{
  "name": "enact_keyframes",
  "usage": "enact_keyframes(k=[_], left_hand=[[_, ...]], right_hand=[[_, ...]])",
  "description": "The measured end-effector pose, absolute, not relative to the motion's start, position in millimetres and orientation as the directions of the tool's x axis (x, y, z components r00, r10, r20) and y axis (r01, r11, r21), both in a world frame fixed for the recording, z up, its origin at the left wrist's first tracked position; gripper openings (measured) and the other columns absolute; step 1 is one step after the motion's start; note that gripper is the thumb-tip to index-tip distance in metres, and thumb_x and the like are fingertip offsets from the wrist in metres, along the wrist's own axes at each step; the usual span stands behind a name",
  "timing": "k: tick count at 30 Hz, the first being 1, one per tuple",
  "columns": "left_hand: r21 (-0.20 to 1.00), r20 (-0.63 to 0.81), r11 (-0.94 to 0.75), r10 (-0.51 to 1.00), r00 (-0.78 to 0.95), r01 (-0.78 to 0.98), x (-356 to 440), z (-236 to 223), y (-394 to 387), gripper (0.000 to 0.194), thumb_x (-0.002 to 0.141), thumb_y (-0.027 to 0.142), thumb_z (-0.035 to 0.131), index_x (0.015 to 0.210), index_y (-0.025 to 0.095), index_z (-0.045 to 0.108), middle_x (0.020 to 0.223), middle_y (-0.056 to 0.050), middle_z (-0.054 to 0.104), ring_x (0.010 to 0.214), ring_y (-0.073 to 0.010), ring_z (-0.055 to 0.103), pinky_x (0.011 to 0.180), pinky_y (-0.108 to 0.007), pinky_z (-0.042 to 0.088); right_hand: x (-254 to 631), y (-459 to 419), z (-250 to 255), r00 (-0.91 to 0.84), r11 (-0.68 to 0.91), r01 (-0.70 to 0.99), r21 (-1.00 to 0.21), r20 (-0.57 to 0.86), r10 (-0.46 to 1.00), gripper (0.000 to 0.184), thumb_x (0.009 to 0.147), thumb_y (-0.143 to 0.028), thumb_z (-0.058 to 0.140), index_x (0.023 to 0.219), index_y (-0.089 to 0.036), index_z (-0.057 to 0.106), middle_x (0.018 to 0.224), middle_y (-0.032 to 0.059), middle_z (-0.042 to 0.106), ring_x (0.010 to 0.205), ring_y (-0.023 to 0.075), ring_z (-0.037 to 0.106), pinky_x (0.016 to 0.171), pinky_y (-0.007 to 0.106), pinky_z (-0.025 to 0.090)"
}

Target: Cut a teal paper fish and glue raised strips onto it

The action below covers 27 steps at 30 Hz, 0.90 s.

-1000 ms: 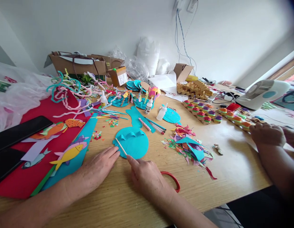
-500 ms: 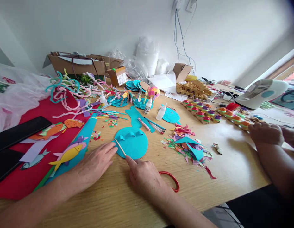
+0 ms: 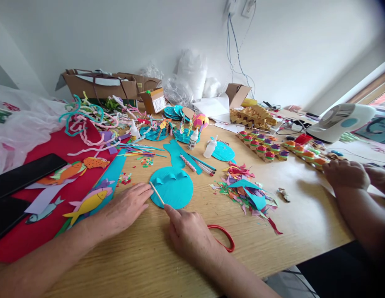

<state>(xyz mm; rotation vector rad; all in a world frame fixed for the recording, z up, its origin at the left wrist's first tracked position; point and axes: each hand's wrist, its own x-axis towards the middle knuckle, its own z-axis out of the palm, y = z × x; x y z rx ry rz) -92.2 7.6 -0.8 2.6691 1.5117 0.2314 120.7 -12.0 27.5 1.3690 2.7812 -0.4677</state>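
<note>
A turquoise round disc (image 3: 176,193) lies flat on the table in front of me, with a wavy turquoise paper strip (image 3: 171,176) standing up across its upper part. My right hand (image 3: 189,229) is closed on a thin pale stick (image 3: 156,193), whose far end rests by the disc's left edge. At that same edge, my left hand (image 3: 127,207) lies with fingers stretched out, their tips at or close to the disc. A red loop handle (image 3: 231,242), seemingly of scissors, sticks out beside my right wrist; the rest is hidden.
Paper scraps (image 3: 248,192) lie to the right. Behind the disc stand glue bottles (image 3: 210,147) beside several brushes (image 3: 206,167). Paper fish (image 3: 91,205) rest on red sheets at left. Painted egg cartons (image 3: 265,145) are farther right, near another person's hands (image 3: 347,174).
The view has shifted very slightly. Both hands, the stick and the disc keep nearly the same positions.
</note>
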Motion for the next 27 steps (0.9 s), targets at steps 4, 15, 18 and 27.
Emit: enact_keyframes(k=[4,15,18,27], left_hand=[[0.177,0.074,-0.484,0.875,0.479,0.857,-93.6,-1.4,6.5,0.039,0.084,0.009,0.041,0.12,0.013,0.057,0.13,-0.013,0.056,0.123,-0.0246,0.049,0.102,-0.041,0.042],[0.18,0.094,-0.485,0.875,0.476,0.856,-92.4,-0.4,8.2,0.035,0.086,0.013,0.041,0.116,0.017,0.058,0.125,-0.01,0.06,0.115,-0.0216,0.055,0.098,-0.037,0.045],[0.136,0.089,-0.502,0.865,0.494,0.854,-92.9,-0.9,8.9,0.036,0.086,0.012,0.04,0.117,0.016,0.058,0.125,-0.011,0.06,0.116,-0.0219,0.055,0.098,-0.037,0.045],[0.076,0.115,-0.531,0.846,0.521,0.844,-89.3,0.3,7.4,0.033,0.084,0.008,0.041,0.108,0.016,0.062,0.118,-0.01,0.064,0.114,-0.0228,0.056,0.098,-0.037,0.045]], right_hand=[[131.3,-15.5,32.2,-0.631,0.594,0.755,-0.278,-0.061,0.774,0.047,0.084,-0.009,0.039,0.13,-0.015,0.047,0.088,0.0076,0.07,0.072,0.0187,0.066,0.057,0.026,0.04],[133.1,-0.7,40.8,-0.499,0.471,0.867,-0.164,-0.261,0.827,0.039,0.086,-0.012,0.039,0.122,-0.018,0.053,0.089,0.0104,0.071,0.074,0.0209,0.068,0.056,0.026,0.039],[132.0,-0.5,39.9,-0.505,0.479,0.863,-0.158,-0.28,0.817,0.041,0.085,-0.011,0.039,0.123,-0.017,0.052,0.089,0.0116,0.071,0.074,0.0223,0.068,0.057,0.027,0.042],[133.9,-2.4,33.1,-0.509,0.49,0.861,-0.138,-0.243,0.826,0.042,0.083,-0.01,0.042,0.124,-0.017,0.052,0.087,0.0113,0.071,0.072,0.023,0.069,0.055,0.027,0.043]])
